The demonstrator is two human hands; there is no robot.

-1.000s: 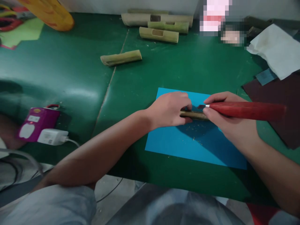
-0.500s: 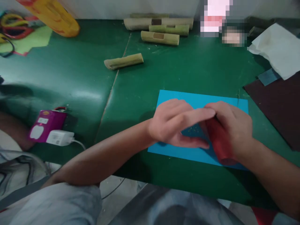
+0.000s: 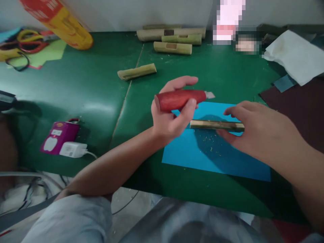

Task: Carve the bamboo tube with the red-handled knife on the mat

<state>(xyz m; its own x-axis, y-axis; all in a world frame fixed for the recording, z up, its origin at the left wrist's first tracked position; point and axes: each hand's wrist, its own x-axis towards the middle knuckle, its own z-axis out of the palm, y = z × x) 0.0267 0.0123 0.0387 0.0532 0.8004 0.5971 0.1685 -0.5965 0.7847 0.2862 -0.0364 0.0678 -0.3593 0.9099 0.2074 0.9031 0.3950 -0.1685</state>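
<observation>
My left hand (image 3: pixel 168 114) is closed around the red handle of a carving knife (image 3: pixel 181 99), raised over the left part of a blue sheet (image 3: pixel 179 152). The knife's short, pale blade points right. A narrow piece of bamboo (image 3: pixel 207 124) lies across the sheet, its right end hidden by my right hand (image 3: pixel 263 128). That hand has its thumb and forefinger apart on either side of the bamboo; whether they touch it I cannot tell. Small shavings (image 3: pixel 211 143) are scattered on the sheet below the bamboo.
Cut bamboo tubes (image 3: pixel 174 48) line the wall, with one bamboo piece (image 3: pixel 138 71) nearer. Scissors (image 3: pixel 30 42) and a yellow-red bottle (image 3: pixel 76 32) stand far left. A purple power adapter (image 3: pixel 60 136) with a white charger (image 3: pixel 73 149) is at left. White paper (image 3: pixel 296 55) covers dark sheets (image 3: pixel 303 104) at right.
The red-handled knife has passed from my right hand to my left, which now lifts it leftward. My right hand has opened and moved over the bamboo, which is now visible.
</observation>
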